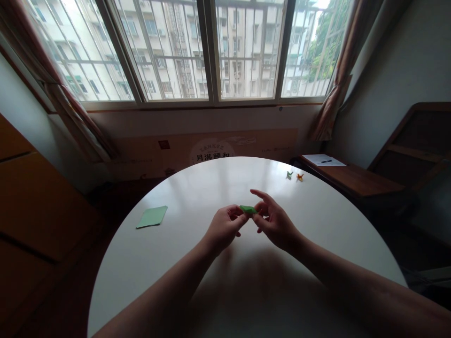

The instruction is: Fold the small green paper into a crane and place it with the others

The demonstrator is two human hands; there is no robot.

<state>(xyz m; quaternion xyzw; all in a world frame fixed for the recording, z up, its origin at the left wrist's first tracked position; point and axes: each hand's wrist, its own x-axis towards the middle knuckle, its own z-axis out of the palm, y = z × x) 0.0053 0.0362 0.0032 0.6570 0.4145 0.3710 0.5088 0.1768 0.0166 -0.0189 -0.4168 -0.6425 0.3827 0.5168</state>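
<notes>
Small folded green paper (248,209) held just above white round table (197,188), near its middle. Left end pinched between thumb and fingers of left hand (224,226); right end pinched by right hand (276,225), one finger raised clear, perhaps so paper is not covered. Two-handed grip apparently used to steady so small a piece. Light green paper squares (152,217) stacked at left, seemingly within easy reach. Tiny green origami figure (289,175) and orange origami figure (299,177) set near far right edge, likely to be out of way.
</notes>
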